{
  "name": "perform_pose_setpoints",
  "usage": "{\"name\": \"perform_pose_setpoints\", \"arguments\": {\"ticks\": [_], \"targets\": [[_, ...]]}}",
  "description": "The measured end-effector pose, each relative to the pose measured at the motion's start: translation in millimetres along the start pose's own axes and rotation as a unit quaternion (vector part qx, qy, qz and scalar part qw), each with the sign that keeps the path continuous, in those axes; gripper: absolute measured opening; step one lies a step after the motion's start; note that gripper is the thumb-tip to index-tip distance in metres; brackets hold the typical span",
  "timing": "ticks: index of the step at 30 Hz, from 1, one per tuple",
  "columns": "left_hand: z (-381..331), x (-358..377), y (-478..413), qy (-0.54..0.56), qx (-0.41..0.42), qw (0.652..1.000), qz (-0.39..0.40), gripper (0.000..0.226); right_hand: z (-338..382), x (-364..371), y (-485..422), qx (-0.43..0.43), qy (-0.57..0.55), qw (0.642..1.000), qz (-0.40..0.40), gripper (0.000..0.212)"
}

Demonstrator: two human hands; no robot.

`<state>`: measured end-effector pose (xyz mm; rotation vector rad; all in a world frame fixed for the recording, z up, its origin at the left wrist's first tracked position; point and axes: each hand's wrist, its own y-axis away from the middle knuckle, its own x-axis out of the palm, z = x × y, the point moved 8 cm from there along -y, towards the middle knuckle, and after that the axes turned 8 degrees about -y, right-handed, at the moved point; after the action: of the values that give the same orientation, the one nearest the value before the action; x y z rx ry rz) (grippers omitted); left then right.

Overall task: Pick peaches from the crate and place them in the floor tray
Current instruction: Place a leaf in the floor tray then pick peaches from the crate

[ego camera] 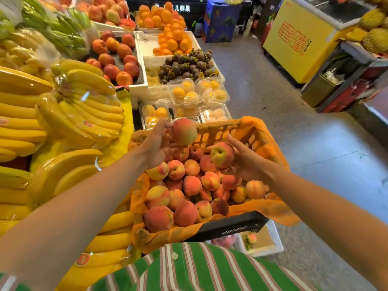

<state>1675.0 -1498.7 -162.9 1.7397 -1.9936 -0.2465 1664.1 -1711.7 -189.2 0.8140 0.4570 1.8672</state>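
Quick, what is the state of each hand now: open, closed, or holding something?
Left hand: holding a peach above the crate.
Right hand: holding another peach.

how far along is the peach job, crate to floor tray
Early, it seems. Done: the white floor tray, mostly hidden below the crate, shows at least one peach. In hand: the left hand holds one peach and the right hand holds another, both above the crate. Left: the crate is still piled with peaches.
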Motion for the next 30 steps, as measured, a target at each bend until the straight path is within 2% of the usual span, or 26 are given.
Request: {"name": "perform_pose_setpoints", "arguments": {"ticks": [4, 5, 8, 9, 12, 14, 16, 20, 24, 27, 30], "targets": [[16, 35, -3, 0.077, -0.042, 0.994, 0.069, 0.059, 8, -5, 13, -0.043, 0.016, 0.999, 0.028, 0.046], [17, 43, -4, 0.076, -0.038, 0.992, 0.091, 0.059, 9, -7, 16, -0.057, 0.033, 0.997, 0.035, 0.051], [20, 57, -12, 0.044, -0.020, 0.989, 0.140, 0.037, 13, -15, 21, -0.084, 0.035, 0.995, 0.039, 0.074], [20, 58, -13, 0.046, -0.025, 0.988, 0.145, 0.039, 14, -19, 23, -0.093, 0.037, 0.994, 0.039, 0.077], [24, 63, -18, 0.058, -0.044, 0.984, 0.161, 0.069, 19, -32, 31, -0.107, 0.028, 0.993, 0.032, 0.073], [24, 66, -19, 0.043, -0.051, 0.985, 0.160, 0.067, 21, -40, 36, -0.112, 0.033, 0.993, 0.023, 0.059], [24, 68, -20, 0.031, -0.062, 0.985, 0.158, 0.055, 22, -45, 39, -0.109, 0.033, 0.993, 0.019, 0.058], [26, 78, -22, 0.028, -0.077, 0.979, 0.189, 0.061, 21, -52, 41, -0.092, 0.013, 0.995, 0.031, 0.067], [28, 86, -28, -0.048, -0.057, 0.976, 0.205, 0.041, 16, -53, 39, -0.077, -0.002, 0.997, 0.026, 0.062], [25, 88, -31, -0.081, -0.038, 0.974, 0.207, 0.047, 11, -51, 39, -0.055, -0.012, 0.998, 0.026, 0.064], [22, 89, -34, -0.096, -0.027, 0.971, 0.218, 0.057, 5, -53, 36, -0.043, 0.003, 0.999, 0.024, 0.081]]}}
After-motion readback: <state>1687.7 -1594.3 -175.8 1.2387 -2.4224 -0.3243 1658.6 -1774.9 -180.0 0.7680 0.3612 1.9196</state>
